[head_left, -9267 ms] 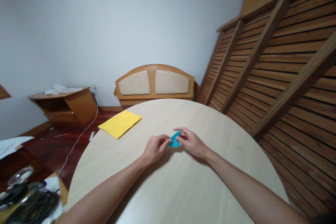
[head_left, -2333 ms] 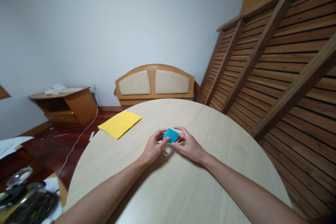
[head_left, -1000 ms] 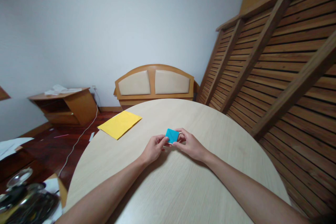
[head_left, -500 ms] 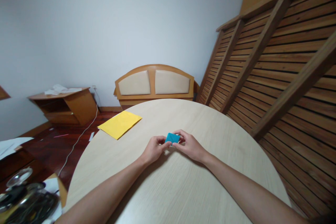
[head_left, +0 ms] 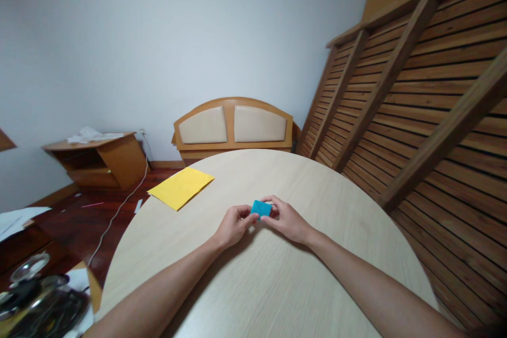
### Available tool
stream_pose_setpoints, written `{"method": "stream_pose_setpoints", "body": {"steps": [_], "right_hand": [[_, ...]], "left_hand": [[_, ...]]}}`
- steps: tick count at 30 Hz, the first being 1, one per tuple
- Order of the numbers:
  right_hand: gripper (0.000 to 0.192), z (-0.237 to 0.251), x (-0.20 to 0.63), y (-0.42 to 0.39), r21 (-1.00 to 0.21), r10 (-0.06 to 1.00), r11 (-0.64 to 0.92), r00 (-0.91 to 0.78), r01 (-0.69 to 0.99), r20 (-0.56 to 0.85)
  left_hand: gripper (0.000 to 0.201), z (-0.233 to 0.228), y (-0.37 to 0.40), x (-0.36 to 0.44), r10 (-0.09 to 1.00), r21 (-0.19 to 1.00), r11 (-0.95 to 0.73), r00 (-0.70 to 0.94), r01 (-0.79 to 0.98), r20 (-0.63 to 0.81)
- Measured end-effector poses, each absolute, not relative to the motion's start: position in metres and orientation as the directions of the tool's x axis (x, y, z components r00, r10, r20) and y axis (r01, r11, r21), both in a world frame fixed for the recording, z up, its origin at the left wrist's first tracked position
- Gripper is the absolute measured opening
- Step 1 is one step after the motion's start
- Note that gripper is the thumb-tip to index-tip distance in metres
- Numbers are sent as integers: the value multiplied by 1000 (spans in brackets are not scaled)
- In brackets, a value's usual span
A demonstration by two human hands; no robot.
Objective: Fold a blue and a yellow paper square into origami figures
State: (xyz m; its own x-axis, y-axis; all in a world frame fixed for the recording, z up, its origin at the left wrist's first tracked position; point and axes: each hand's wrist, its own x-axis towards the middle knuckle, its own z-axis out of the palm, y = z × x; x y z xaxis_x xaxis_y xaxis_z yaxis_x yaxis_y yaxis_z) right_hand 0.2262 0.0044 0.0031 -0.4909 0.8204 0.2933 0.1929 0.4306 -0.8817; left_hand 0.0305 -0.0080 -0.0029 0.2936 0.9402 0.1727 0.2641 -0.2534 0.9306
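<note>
A small piece of folded blue paper (head_left: pixel 261 208) is held between my two hands, near the middle of the round table (head_left: pixel 301 285). My left hand (head_left: pixel 234 226) pinches its left side, thumb in front and fingers behind. On the right edge, my right hand (head_left: pixel 288 221) grips it the same way, with the thumb low at the front. Creases run over the face of the blue paper; its back is hidden. To the left on the table lies a flat stack of yellow paper (head_left: pixel 181 188), apart from both hands.
Beyond the table stands a headboard (head_left: pixel 233 141) with two cream pads. Wooden slatted panels (head_left: pixel 396 111) lean along the right. At left are a low cabinet (head_left: pixel 122 163), a white cable (head_left: pixel 119 211) on the floor, and a clutter of dark items (head_left: pixel 47 301) near the table's edge.
The blue paper has shifted very slightly to the right between my fingers. Both hands keep nearly the same place and hold.
</note>
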Motion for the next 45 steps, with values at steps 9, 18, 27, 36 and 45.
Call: {"method": "stream_pose_setpoints", "body": {"steps": [9,18,27,36,45], "right_hand": [[40,3,226,3,-894,819,406,-509,190,264],[43,1,226,3,-854,828,435,-499,285,255],[28,1,228,7,-875,818,433,-502,214,282],[18,-1,230,11,-884,830,410,-493,225,259],[21,0,228,10,-872,837,427,-469,240,282]], "left_hand": [[40,-5,-8,32,948,948,-213,286,236,142],[36,-6,-9,32,940,925,-256,295,282,170],[39,-8,-5,30,950,939,-223,273,264,149],[33,-8,-8,29,928,870,-330,297,367,227],[40,-2,-13,30,932,845,-327,290,424,215]]}}
